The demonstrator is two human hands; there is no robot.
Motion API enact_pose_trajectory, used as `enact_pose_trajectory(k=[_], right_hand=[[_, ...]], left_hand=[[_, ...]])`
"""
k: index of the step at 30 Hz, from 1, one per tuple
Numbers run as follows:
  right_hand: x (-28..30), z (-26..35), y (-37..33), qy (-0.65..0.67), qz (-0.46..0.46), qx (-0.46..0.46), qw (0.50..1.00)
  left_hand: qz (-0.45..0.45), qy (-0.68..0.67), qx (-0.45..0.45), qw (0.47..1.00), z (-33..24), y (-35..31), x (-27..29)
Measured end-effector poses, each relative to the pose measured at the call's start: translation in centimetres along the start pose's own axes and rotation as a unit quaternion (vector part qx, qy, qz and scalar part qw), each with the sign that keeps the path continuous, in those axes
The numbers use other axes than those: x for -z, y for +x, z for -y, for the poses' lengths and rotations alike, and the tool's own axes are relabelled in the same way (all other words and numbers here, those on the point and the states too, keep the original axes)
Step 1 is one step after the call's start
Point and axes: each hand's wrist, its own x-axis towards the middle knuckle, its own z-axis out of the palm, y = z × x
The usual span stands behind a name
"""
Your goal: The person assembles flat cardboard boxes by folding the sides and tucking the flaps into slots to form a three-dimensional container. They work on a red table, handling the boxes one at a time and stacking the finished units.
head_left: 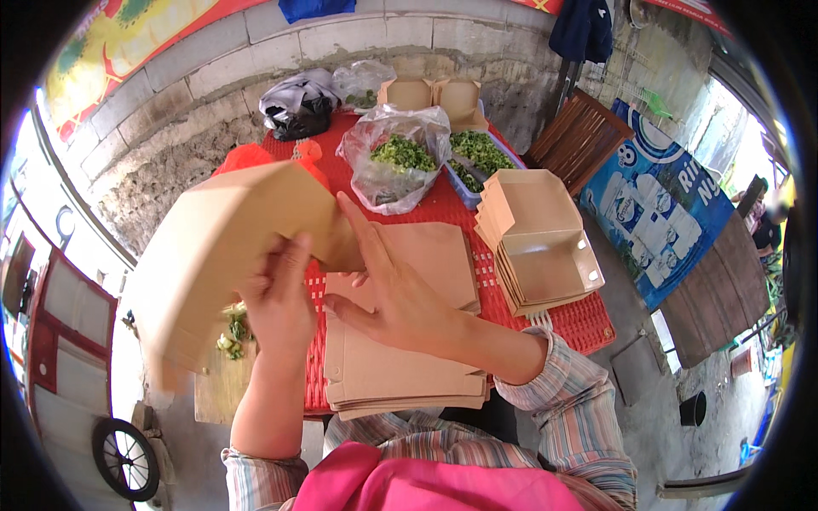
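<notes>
My left hand [283,294] is closed on the edge of a brown cardboard box blank [230,217], which is raised and tilted at the left and partly blurred. Beside it, my right hand [400,294] has its fingers stretched out and apart, its fingertips close to the blank's right end; whether they touch it is unclear. Below both hands lies a stack of flat cardboard blanks [405,375] on a red woven table [588,328]. To the right stands a pile of folded open-lidded boxes [545,268], nested in one another.
Chopped greens fill a clear plastic bag [409,192] and a blue-purple basket [469,195] toward the back. Two open boxes [457,100] and a dark plastic bag [302,123] stand near the wall. At the left, a wooden board [223,393] holds cut vegetables [231,341].
</notes>
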Motion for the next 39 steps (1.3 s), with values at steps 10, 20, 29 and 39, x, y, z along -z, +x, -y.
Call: enact_pose_trajectory(k=[10, 20, 29, 39], right_hand=[[0.7, -8.4, -2.1, -0.076, -0.003, -0.171, 0.982], [2.0, -10.9, -4.5, 0.226, -0.034, -0.366, 0.902], [2.0, -13.9, -5.6, 0.181, -0.032, -0.39, 0.902], [2.2, -13.4, -4.9, -0.044, -0.159, -0.179, 0.97]], left_hand=[[0.07, 0.055, 0.144, 0.986, 7.2, -0.7, -4.2], [0.372, 0.092, 0.188, 0.904, 7.5, 0.2, -3.1], [0.33, 0.248, 0.163, 0.896, 9.1, -2.0, -4.2], [0.138, 0.192, 0.24, 0.941, 9.7, -2.0, -5.2]])
